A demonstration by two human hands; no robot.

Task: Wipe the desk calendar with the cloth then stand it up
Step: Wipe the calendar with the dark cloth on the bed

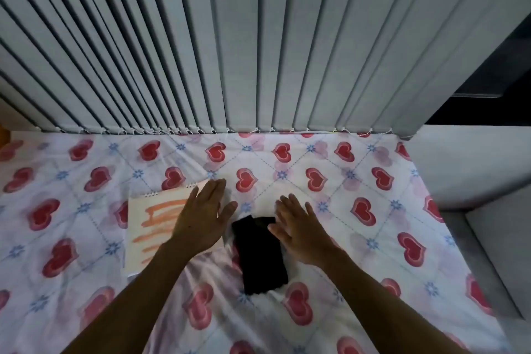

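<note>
We see vertical blinds (230, 37) filling the 12 o'clock half of the view, their lower ends meeting the far edge of a bed. Below them spreads a white bedsheet (359, 224) printed with red hearts and small blue flowers, wrinkled toward 6 o'clock. At 3 o'clock a pale padded ledge (459, 164) borders the sheet.

The desk calendar (152, 227) lies flat on the sheet at about 9 o'clock from the centre, its spiral binding along its far edge and orange stripes across the upward face. Just beside it, toward 3 o'clock, lies the folded black cloth (260, 256), long side running from 12 to 6 o'clock.

Our left hand (201, 218) is spread wide, palm down, over the calendar's right-hand part; we cannot tell whether it presses the page. Our right hand (301, 230) is also spread flat with fingers apart, at the cloth's 2 o'clock corner, gripping nothing.

No containers appear here.
</note>
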